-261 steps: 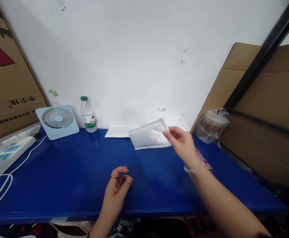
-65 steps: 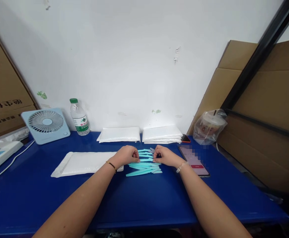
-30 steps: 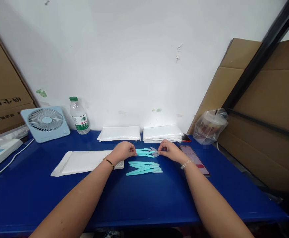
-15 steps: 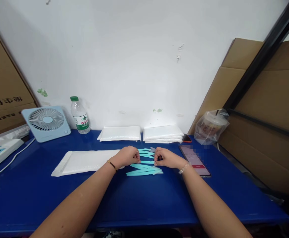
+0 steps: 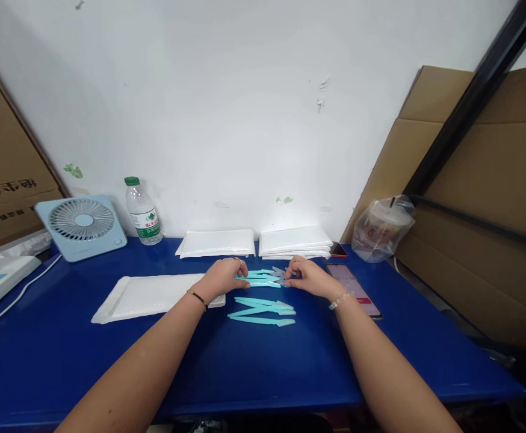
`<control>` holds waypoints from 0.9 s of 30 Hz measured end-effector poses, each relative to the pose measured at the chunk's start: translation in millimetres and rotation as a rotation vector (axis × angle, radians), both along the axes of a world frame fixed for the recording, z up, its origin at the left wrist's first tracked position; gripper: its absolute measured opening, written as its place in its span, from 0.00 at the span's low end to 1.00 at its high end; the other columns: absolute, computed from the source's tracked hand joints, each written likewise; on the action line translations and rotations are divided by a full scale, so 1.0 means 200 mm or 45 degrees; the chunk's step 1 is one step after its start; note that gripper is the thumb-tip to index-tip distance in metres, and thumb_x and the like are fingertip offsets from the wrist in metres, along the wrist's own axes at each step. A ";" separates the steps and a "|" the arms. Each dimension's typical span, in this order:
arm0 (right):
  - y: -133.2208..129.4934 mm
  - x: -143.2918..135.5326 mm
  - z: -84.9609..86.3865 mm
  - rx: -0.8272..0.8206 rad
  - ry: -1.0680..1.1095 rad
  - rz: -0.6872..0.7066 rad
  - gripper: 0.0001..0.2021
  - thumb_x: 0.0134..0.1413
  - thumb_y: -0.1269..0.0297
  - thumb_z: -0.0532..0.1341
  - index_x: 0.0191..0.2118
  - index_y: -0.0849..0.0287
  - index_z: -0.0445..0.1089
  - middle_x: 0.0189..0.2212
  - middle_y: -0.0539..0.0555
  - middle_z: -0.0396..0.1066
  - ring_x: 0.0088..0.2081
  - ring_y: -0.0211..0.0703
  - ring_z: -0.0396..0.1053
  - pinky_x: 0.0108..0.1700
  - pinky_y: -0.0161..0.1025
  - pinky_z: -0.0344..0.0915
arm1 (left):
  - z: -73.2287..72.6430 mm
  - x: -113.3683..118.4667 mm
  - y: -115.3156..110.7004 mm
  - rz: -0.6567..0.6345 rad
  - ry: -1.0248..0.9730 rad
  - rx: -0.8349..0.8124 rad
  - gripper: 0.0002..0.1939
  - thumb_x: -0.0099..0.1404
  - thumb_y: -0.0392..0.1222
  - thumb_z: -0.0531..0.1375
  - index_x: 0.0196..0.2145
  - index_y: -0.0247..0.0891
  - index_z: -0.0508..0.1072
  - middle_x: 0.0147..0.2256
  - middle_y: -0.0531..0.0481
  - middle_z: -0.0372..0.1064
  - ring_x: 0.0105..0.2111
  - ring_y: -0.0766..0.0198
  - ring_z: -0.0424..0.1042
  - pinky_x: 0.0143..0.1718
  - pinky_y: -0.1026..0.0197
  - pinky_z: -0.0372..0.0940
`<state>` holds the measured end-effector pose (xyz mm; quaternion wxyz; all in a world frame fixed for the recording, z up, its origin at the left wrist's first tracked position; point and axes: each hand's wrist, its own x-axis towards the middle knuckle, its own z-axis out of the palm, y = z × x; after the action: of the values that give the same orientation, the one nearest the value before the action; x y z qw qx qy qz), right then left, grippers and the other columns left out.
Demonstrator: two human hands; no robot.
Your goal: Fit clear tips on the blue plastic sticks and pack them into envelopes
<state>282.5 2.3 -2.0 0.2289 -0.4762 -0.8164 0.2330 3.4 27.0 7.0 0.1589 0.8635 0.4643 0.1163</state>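
Note:
Several turquoise eyebrow razors with pale, translucent blade covers lie in the middle of the blue table. My left hand (image 5: 224,278) is closed, thumb and fingers pinching the handle ends of the far razors (image 5: 263,283). At their covered ends my right hand (image 5: 307,279) pinches with thumb and index finger; its exact hold is partly hidden. Nearer to me a few more razors (image 5: 263,304) lie loosely crossed, apart from both hands. One razor (image 5: 260,320) rests closest to the front. Under my left wrist is a white padded pouch (image 5: 150,294).
Two stacks of white pouches (image 5: 218,243) (image 5: 294,242) stand by the wall. A phone (image 5: 355,291) and a bagged drink cup (image 5: 383,228) are at right. At left are a blue fan (image 5: 82,227), a water bottle (image 5: 143,213) and a power strip (image 5: 1,276).
Both hands have moved slightly away from me, with the held razor now beside the far group. The near razors have spread, one lying separately in front.

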 end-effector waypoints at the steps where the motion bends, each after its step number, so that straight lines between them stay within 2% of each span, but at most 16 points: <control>1: -0.01 -0.01 0.01 -0.008 0.006 0.035 0.07 0.49 0.61 0.64 0.30 0.59 0.72 0.34 0.51 0.63 0.32 0.38 0.62 0.34 0.35 0.60 | 0.01 0.01 -0.02 -0.042 -0.011 0.006 0.15 0.52 0.54 0.63 0.32 0.41 0.74 0.34 0.51 0.72 0.32 0.63 0.69 0.28 0.65 0.56; 3: -0.04 -0.04 0.02 -0.062 -0.010 0.145 0.09 0.49 0.59 0.64 0.30 0.59 0.73 0.33 0.51 0.63 0.32 0.37 0.63 0.33 0.34 0.60 | 0.04 0.03 -0.06 -0.154 0.004 -0.047 0.16 0.51 0.56 0.62 0.30 0.41 0.75 0.33 0.52 0.71 0.31 0.63 0.69 0.27 0.65 0.55; 5: -0.07 -0.07 0.04 -0.112 -0.079 0.259 0.11 0.45 0.56 0.67 0.29 0.59 0.73 0.32 0.50 0.63 0.31 0.37 0.63 0.33 0.34 0.60 | 0.06 0.06 -0.11 -0.236 0.052 -0.123 0.16 0.50 0.57 0.64 0.28 0.41 0.75 0.31 0.52 0.71 0.30 0.64 0.68 0.25 0.65 0.54; 8: -0.09 -0.11 0.04 -0.125 -0.171 0.341 0.11 0.41 0.56 0.69 0.26 0.59 0.73 0.29 0.49 0.62 0.30 0.36 0.62 0.35 0.35 0.60 | 0.06 0.09 -0.15 -0.266 0.097 -0.218 0.14 0.49 0.54 0.64 0.27 0.40 0.75 0.27 0.53 0.72 0.27 0.66 0.68 0.23 0.66 0.53; 11: -0.09 -0.12 0.04 -0.128 -0.166 0.326 0.10 0.45 0.58 0.67 0.26 0.60 0.73 0.30 0.50 0.62 0.30 0.36 0.62 0.35 0.34 0.60 | 0.06 0.10 -0.15 -0.280 0.102 -0.236 0.12 0.54 0.51 0.62 0.26 0.39 0.75 0.26 0.53 0.72 0.25 0.67 0.67 0.22 0.67 0.53; 15: -0.06 -0.08 0.02 -0.126 -0.107 0.253 0.09 0.46 0.59 0.66 0.28 0.60 0.72 0.32 0.50 0.62 0.30 0.35 0.62 0.30 0.33 0.58 | 0.06 0.08 -0.12 -0.321 0.141 0.000 0.10 0.57 0.47 0.61 0.25 0.39 0.74 0.26 0.54 0.72 0.26 0.67 0.67 0.27 0.66 0.54; 18: -0.03 -0.04 0.02 -0.089 -0.054 0.114 0.09 0.46 0.60 0.66 0.26 0.61 0.71 0.31 0.50 0.63 0.29 0.35 0.62 0.30 0.33 0.58 | 0.05 0.06 -0.06 -0.252 0.179 0.185 0.10 0.59 0.47 0.60 0.26 0.39 0.74 0.28 0.53 0.73 0.27 0.67 0.68 0.29 0.64 0.54; 22: -0.03 -0.02 0.02 -0.023 -0.018 -0.027 0.09 0.45 0.59 0.66 0.29 0.60 0.72 0.33 0.51 0.63 0.31 0.37 0.63 0.31 0.34 0.59 | 0.03 0.04 -0.04 -0.159 0.158 0.246 0.08 0.58 0.47 0.61 0.30 0.41 0.75 0.32 0.53 0.73 0.32 0.64 0.69 0.32 0.64 0.54; 27: -0.07 -0.06 0.03 -0.097 -0.152 0.176 0.08 0.44 0.60 0.67 0.26 0.59 0.72 0.30 0.50 0.63 0.30 0.37 0.63 0.32 0.34 0.59 | 0.05 0.06 -0.10 -0.282 0.125 0.095 0.10 0.54 0.51 0.63 0.30 0.43 0.75 0.31 0.55 0.72 0.30 0.66 0.69 0.30 0.65 0.54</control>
<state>271.3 -11.8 3.5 0.1449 -0.4401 -0.8501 0.2503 16.2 7.0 17.2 0.1155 0.9195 0.3686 0.0728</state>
